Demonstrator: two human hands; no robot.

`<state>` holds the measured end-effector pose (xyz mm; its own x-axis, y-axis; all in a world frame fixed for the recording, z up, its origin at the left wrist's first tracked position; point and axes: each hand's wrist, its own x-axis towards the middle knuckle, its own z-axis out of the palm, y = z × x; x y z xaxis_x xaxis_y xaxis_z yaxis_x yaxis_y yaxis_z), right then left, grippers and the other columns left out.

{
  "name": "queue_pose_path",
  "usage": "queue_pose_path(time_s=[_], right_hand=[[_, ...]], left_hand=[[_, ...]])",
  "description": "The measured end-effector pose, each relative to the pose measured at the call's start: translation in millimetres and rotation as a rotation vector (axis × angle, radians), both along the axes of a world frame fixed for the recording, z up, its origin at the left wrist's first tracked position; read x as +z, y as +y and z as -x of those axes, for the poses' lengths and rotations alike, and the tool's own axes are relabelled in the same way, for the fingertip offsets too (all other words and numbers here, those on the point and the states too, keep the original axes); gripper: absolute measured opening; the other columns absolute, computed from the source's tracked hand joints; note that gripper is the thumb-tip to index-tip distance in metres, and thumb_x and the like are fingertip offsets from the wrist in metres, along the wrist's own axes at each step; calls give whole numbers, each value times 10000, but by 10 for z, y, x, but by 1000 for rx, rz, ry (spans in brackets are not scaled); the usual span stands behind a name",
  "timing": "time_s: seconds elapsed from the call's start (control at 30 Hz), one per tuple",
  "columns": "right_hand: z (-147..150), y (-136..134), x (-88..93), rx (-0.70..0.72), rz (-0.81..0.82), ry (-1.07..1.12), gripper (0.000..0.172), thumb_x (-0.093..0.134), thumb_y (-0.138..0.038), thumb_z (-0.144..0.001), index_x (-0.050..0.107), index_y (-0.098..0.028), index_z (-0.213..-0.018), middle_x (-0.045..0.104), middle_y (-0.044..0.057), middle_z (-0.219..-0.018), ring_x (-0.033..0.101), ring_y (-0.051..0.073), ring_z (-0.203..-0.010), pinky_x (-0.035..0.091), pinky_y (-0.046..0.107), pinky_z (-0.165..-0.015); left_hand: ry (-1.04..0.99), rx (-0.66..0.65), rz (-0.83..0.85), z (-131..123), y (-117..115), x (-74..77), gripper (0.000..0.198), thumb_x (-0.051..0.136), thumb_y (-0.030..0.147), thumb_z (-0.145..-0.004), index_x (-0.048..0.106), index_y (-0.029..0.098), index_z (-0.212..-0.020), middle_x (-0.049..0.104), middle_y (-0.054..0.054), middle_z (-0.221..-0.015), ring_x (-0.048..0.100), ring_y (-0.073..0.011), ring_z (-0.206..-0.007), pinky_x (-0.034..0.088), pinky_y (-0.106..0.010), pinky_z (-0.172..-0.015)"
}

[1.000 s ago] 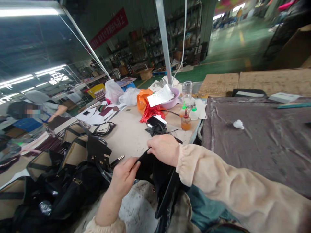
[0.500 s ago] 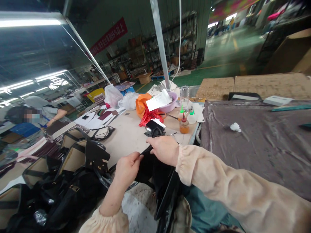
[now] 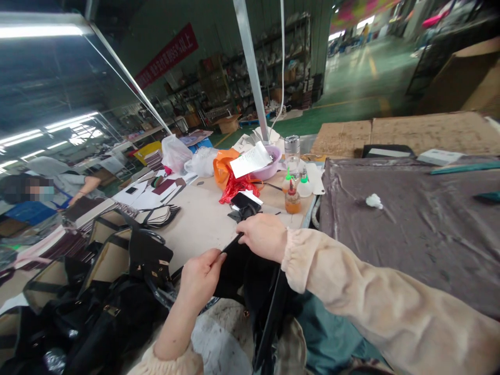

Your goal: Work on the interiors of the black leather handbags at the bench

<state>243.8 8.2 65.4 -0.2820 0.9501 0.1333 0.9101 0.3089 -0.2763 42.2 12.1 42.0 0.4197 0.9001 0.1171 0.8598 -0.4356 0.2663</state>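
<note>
My left hand (image 3: 201, 276) pinches the edge of a black bag (image 3: 258, 286) in front of me. My right hand (image 3: 262, 235) grips the same edge a little farther up and to the right. Between the two hands the edge runs as a taut, narrow black strip. Below, the rest of the bag hangs down toward my lap, its lower part dark and hard to make out. Just beyond my right hand lie a black phone (image 3: 244, 202) and a crumpled black piece. More black handbags (image 3: 117, 302) with gold fittings are heaped left of my left hand.
Glue bottles (image 3: 292, 200), a clear jar (image 3: 292, 151) and a lilac basin (image 3: 269, 164) stand at the table's far right. Red and orange plastic bags (image 3: 230, 179) lie beside them. A metal post (image 3: 252, 73) rises behind. Another person (image 3: 58, 182) works at the left.
My right hand has shifted slightly down the edge, its forefinger now curled in rather than stretched out. Both hands still hold the bag. The whole view has moved a little.
</note>
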Motion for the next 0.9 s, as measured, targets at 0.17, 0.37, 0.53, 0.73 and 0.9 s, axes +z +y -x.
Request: queue_pose_path(time_s=[0.17,0.37,0.53,0.73,0.9], right_hand=[[16,-11,7,-15,2,1,204,490,-336,-830,657,-236,-891,665,37,-882,592,168,-837,404,244,-681],[31,-8,-3,-42,-10,5,192,502,-333,-817,660,-246,-883,664,26,-880,589,172,-828,404,252,-669],[32,8,-28,-32,-23,23,188,516,-336,-809,667,-245,-874,669,28,-868,590,173,-818,402,251,-663],[41,2,15,-39,15,-10,199,514,-335,-816,669,-231,-884,666,41,-889,593,181,-846,409,255,-680],[51,7,26,-43,38,-23,211,494,-333,-824,666,-224,-880,662,52,-891,591,192,-869,412,263,-688]], left_hand=[[0,6,12,-10,-13,17,355,369,418,-838,498,192,-597,425,29,-490,423,-105,-494,250,-208,-487],[9,10,0,-7,-12,15,352,374,416,-837,506,192,-599,428,28,-491,423,-105,-496,252,-207,-492],[18,1,-18,1,-22,12,357,372,417,-843,538,194,-618,456,24,-492,440,-108,-498,261,-209,-495],[149,-2,-47,-75,-57,92,337,353,395,-860,601,212,-722,584,-11,-554,529,-138,-527,285,-225,-510],[208,-17,-118,-280,-23,160,269,402,355,-851,602,258,-1002,689,-41,-782,618,-184,-686,343,-251,-589]])
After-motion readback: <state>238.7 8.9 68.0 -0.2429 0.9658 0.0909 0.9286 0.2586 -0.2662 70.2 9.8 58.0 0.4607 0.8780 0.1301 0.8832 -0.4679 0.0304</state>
